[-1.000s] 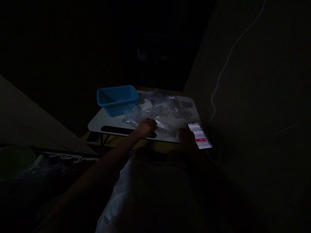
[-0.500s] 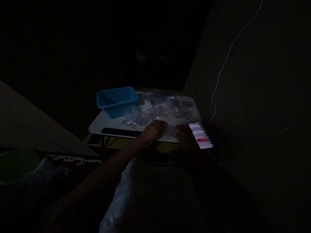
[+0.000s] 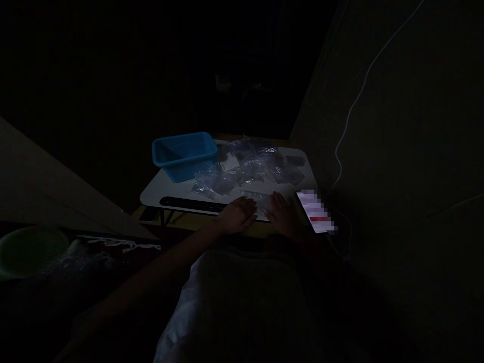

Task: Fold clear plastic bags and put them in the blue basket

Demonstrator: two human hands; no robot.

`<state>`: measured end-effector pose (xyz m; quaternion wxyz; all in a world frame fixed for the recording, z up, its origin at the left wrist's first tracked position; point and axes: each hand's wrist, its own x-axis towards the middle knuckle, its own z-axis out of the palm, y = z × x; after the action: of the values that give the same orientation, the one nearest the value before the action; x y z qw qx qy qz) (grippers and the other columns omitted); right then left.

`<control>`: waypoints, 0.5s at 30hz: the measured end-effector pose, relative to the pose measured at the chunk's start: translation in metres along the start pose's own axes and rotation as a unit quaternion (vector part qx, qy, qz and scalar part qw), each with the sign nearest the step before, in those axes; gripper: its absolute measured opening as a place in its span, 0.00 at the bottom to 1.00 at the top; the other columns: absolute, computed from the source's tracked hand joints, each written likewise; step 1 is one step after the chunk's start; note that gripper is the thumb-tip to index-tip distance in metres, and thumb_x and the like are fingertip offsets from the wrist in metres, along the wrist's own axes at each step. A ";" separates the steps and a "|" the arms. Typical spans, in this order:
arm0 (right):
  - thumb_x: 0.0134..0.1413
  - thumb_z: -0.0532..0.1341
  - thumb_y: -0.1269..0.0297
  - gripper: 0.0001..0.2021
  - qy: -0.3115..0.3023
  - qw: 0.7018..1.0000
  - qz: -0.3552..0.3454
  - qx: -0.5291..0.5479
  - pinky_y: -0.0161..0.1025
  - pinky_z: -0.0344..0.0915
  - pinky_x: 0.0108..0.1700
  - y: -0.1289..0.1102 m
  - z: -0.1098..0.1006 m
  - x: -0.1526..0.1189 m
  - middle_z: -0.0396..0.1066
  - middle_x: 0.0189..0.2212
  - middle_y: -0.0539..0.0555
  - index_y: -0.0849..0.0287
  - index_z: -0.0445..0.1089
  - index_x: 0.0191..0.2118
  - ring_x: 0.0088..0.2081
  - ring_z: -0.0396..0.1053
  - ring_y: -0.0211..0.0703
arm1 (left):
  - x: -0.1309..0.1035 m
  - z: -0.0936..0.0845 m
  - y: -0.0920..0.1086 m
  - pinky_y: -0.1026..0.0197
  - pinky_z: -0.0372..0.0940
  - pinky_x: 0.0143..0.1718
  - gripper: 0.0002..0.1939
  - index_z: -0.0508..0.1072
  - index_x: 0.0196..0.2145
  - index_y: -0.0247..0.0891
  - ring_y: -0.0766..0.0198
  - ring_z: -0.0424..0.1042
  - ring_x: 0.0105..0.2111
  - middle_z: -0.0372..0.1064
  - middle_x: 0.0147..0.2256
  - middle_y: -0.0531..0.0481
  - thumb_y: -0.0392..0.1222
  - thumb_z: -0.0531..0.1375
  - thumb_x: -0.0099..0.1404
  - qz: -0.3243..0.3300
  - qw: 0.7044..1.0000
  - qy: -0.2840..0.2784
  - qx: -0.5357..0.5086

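One left hand (image 3: 237, 215), one right hand (image 3: 280, 216), one tub (image 3: 189, 171), one lit phone (image 3: 311, 209), one tabletop (image 3: 156, 189); several clear bags (image 3: 252, 169) (overlapping, exact count uncertain).

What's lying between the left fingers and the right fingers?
A thin piece of clear plastic, maybe a bag, lies on the white table between the left fingers and the right fingers; the head view shows it, dimly.

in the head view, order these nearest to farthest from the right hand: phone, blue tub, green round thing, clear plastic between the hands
Nearest to the right hand first:
1. Clear plastic, by its fingertips, between the hands
2. Phone, just to its right
3. Blue tub, forward and left
4. Green round thing, far left
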<state>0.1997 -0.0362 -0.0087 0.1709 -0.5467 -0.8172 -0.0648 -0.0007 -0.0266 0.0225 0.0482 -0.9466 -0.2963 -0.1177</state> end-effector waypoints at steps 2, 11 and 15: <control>0.57 0.47 0.53 0.28 -0.015 1.000 0.003 -0.010 0.58 0.44 0.57 0.004 -0.001 0.000 0.52 0.58 0.69 0.68 0.55 0.56 0.59 0.48 0.55 | -0.006 -0.001 -0.005 0.53 0.53 0.54 0.18 0.68 0.45 0.31 0.58 0.63 0.50 0.66 0.48 0.40 0.43 0.46 0.65 -0.001 1.000 0.009 -0.001; 0.49 0.46 0.38 0.44 -0.114 0.992 0.043 -0.041 0.54 0.38 0.59 0.016 -0.002 0.013 0.42 0.60 0.72 0.75 0.45 0.59 0.62 0.38 0.57 | 0.008 -0.017 -0.029 0.53 0.60 0.49 0.15 0.70 0.41 0.31 0.57 0.66 0.44 0.69 0.42 0.41 0.37 0.48 0.62 -0.114 0.990 0.076 -0.010; 0.47 0.48 0.39 0.44 -0.104 0.993 0.044 -0.034 0.54 0.40 0.58 0.015 -0.003 0.014 0.43 0.60 0.72 0.74 0.45 0.59 0.62 0.39 0.57 | 0.046 -0.017 -0.011 0.56 0.57 0.53 0.19 0.64 0.50 0.29 0.60 0.61 0.51 0.63 0.51 0.40 0.34 0.46 0.62 -0.117 0.988 0.075 -0.070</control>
<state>0.2091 -0.0193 -0.0025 0.0695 -0.5913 -0.8029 -0.0278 0.0260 0.0050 0.0507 -0.0106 -0.8949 -0.3919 -0.2134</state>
